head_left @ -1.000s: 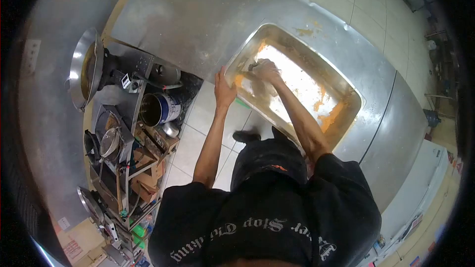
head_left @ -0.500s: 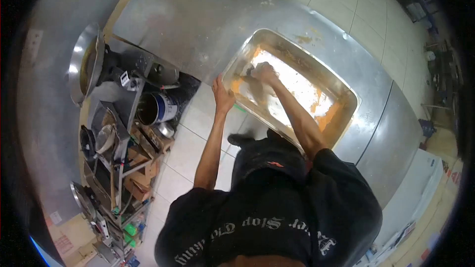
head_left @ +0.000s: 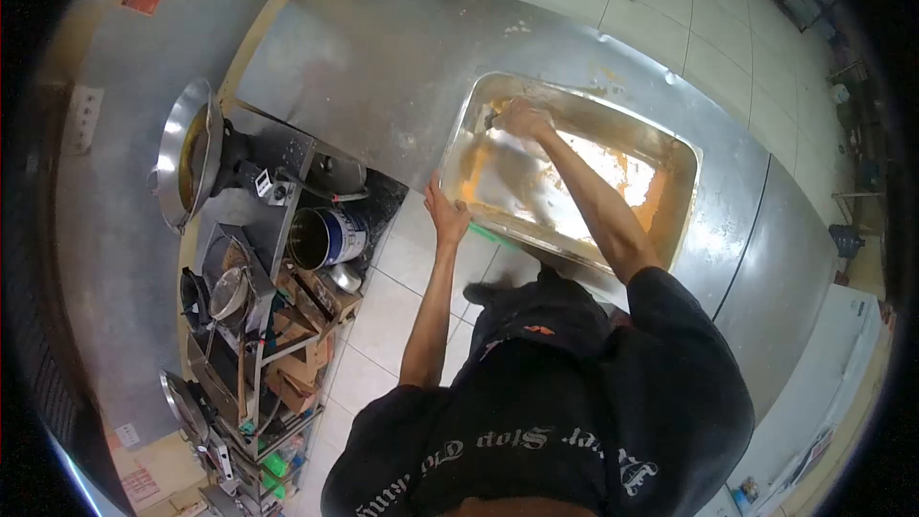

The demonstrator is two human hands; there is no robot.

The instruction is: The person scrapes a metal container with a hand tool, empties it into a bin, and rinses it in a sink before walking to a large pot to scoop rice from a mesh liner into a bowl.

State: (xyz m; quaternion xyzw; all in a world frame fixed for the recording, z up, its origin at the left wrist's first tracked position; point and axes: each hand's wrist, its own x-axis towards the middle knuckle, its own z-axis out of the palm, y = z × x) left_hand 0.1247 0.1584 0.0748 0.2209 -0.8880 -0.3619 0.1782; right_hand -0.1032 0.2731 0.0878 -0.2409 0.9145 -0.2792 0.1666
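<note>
A deep rectangular metal tray (head_left: 682, 196) lies on the steel table, its bottom and walls smeared with orange-brown residue (head_left: 661, 193). My left hand (head_left: 447, 213) grips the tray's rim at the near left corner, fingers over the edge. Inside the tray, my right hand (head_left: 525, 122) is closed near the far left corner. A small dark edge pokes out on the left side of its fingers, but I cannot make out what it holds. A bright green strip (head_left: 493, 233) shows under the tray's near edge.
The steel table (head_left: 373, 57) surrounds the tray, with a seam at right. To the left, a wok (head_left: 187, 158) sits above a rack. A blue-and-white tin (head_left: 335, 235), a strainer (head_left: 230, 294) and cardboard (head_left: 302, 364) are there too. Tiled floor (head_left: 369, 325) lies below.
My right hand has moved from mid-left of the tray to its far left corner. The tray has swivelled slightly, my left hand staying on its rim. The camera view has shifted.
</note>
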